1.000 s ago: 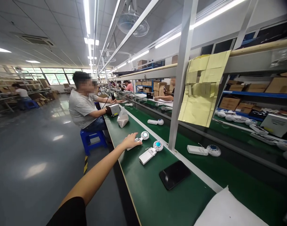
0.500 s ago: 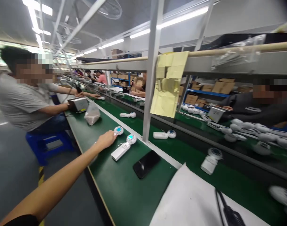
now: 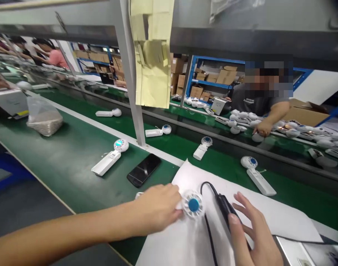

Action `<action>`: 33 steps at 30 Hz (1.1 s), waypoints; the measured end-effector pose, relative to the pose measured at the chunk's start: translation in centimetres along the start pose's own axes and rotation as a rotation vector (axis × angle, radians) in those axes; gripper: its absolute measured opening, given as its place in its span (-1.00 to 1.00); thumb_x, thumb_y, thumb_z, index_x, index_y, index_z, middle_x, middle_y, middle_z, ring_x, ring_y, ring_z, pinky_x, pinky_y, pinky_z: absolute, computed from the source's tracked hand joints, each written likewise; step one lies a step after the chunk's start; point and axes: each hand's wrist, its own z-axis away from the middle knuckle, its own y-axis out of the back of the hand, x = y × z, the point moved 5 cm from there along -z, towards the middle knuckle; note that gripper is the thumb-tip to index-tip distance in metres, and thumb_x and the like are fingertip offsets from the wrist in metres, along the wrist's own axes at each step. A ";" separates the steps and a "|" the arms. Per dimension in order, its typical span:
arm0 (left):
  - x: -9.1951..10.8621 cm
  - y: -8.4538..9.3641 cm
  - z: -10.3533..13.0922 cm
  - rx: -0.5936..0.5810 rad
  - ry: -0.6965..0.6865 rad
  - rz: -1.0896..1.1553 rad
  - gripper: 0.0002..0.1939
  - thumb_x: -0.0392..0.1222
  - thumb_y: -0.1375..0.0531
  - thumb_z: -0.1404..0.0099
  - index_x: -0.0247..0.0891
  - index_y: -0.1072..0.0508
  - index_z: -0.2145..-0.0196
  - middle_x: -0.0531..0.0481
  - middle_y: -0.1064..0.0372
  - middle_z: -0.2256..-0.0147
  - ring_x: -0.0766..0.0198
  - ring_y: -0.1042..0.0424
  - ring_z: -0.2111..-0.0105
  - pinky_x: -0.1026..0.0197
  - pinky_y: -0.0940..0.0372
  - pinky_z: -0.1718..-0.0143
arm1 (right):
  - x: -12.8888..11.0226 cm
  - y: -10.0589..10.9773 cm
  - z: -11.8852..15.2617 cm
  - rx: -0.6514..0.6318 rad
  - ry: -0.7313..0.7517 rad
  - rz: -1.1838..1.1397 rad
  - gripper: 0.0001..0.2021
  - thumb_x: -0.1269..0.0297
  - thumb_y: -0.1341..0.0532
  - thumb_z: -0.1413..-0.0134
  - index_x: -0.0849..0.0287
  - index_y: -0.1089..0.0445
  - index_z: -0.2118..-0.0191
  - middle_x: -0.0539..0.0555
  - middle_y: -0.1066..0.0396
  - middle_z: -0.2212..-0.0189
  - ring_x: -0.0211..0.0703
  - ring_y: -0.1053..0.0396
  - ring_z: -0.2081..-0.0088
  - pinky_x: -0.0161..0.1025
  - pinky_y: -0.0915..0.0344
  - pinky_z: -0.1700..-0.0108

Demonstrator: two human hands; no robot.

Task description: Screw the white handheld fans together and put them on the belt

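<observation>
My left hand is closed on a small white handheld fan, whose round head with a blue centre shows above the white sheet. Most of its handle is hidden by the hand. My right hand has its fingers apart around a black corded tool, like an electric screwdriver; whether they touch it I cannot tell. A second fan, its blue centre glowing, lies on the green bench to the left of a black phone.
Further fans lie on the green strip past the white divider, one at the right. A metal post with yellow papers rises from the divider. A bag of small parts stands left. Across, a co-worker's hand reaches into piled fans.
My left hand has brought one fan from the far left of the bench to over the white sheet. My right hand has come into view beside the black tool. The view has turned right.
</observation>
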 end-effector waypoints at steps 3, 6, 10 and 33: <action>3.5 -3.4 -2.4 -0.049 -0.162 0.027 -0.77 -0.05 -0.17 -0.55 -0.29 -0.45 0.15 -0.16 -0.46 0.17 0.01 -0.45 0.20 0.02 -0.36 0.25 | -4.8 -2.0 -0.4 -0.201 0.227 -0.043 -0.41 0.10 -0.06 -0.46 -0.17 0.02 -0.51 0.07 -0.09 -0.48 0.08 -0.27 -0.39 0.03 -0.48 -0.28; 2.4 -4.3 -2.8 -0.075 -0.178 0.047 -0.74 -0.08 -0.19 -0.55 -0.37 -0.48 0.06 -0.23 -0.48 0.11 -0.06 -0.46 0.14 -0.04 -0.39 0.16 | -5.7 -5.7 -0.6 -0.476 0.277 0.081 -0.30 0.23 -0.08 -0.37 -0.13 0.07 -0.54 0.03 -0.04 -0.50 0.05 -0.06 -0.49 0.14 -0.30 -0.42; -0.5 -2.2 -1.8 -0.102 -0.192 0.162 -0.33 0.08 -0.42 -0.35 -0.29 -0.33 -0.24 -0.21 -0.39 -0.14 -0.03 -0.42 -0.05 0.02 -0.38 -0.04 | -4.6 -8.1 -1.3 -0.673 0.221 0.095 -0.28 0.24 -0.13 -0.32 -0.07 0.01 -0.54 0.11 -0.25 -0.38 0.06 -0.28 -0.34 0.07 -0.44 -0.28; -3.1 -1.5 0.4 -0.111 0.124 0.605 -0.71 -0.22 -0.40 -0.29 -0.13 -0.36 0.14 0.10 -0.40 0.19 0.17 -0.32 0.16 0.04 -0.19 0.12 | -3.6 -7.3 -2.6 -0.380 0.597 0.044 -0.46 0.18 -0.24 -0.27 -0.20 -0.29 -0.34 -0.04 -0.52 -0.12 -0.13 -0.54 -0.11 -0.29 -0.59 -0.01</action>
